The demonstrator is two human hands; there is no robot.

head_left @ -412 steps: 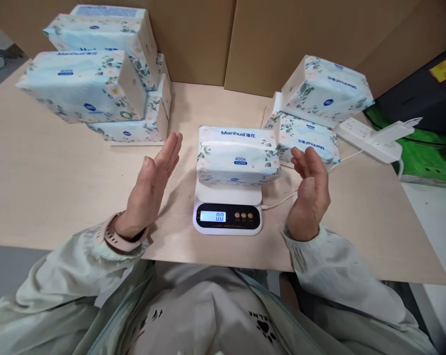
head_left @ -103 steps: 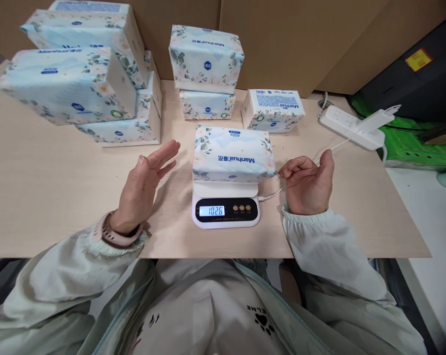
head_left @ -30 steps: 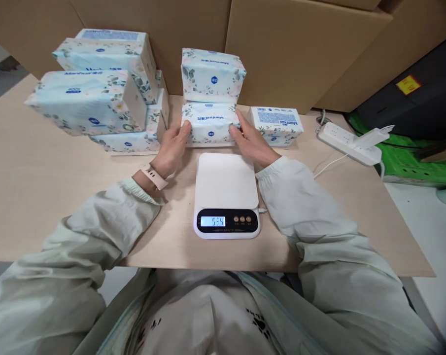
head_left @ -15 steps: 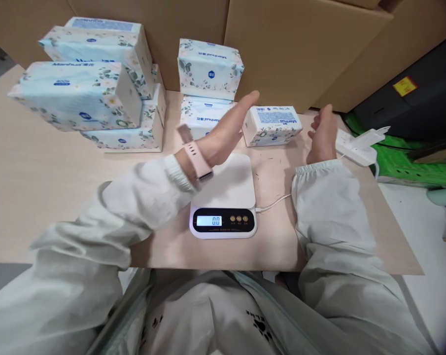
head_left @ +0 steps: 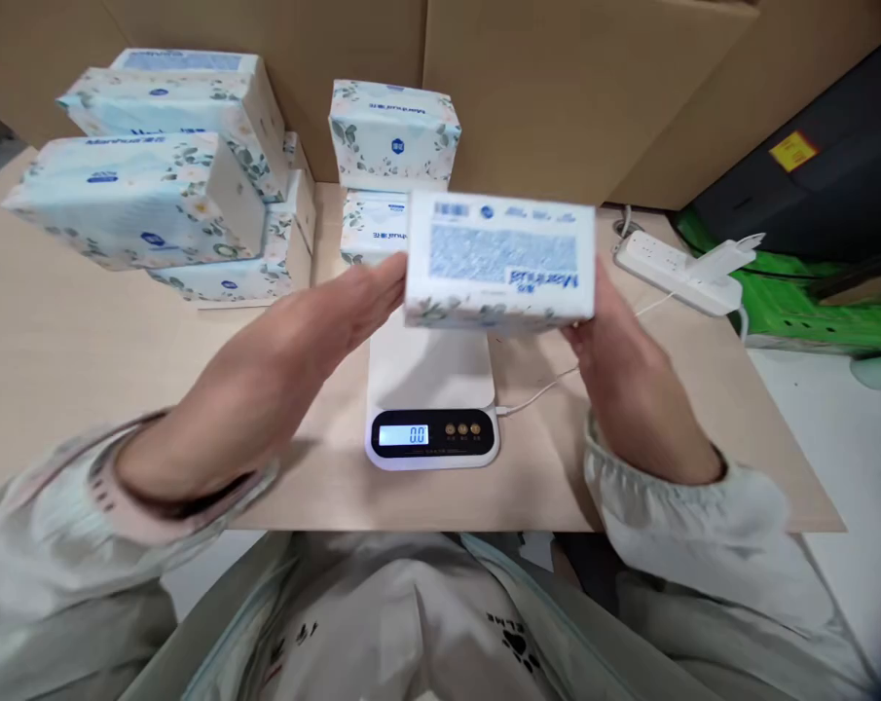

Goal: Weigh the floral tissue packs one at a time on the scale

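A tissue pack (head_left: 501,258), white and blue with a floral print, is raised between my two hands. My left hand (head_left: 294,341) presses its left end with the fingers held straight. At the right end, my right hand (head_left: 619,355) grips it, its fingertips curling beneath the lower corner. Below and slightly left lies a white digital scale (head_left: 431,375), its lit display reading 0.0. The pack hangs above the scale's back right part, apart from it, and casts a shadow on the plate.
Several tissue packs (head_left: 133,200) are piled at the left. Another tissue pack (head_left: 394,136) sits on one more behind the held pack. Cardboard boxes (head_left: 513,97) line the back. A power strip (head_left: 678,273) and a white cable (head_left: 538,391) lie on the right side of the table (head_left: 323,497).
My hands have closed in on the single pack from both sides and lifted it off the table, bringing it nearer and over the scale. The display still shows 0.0.
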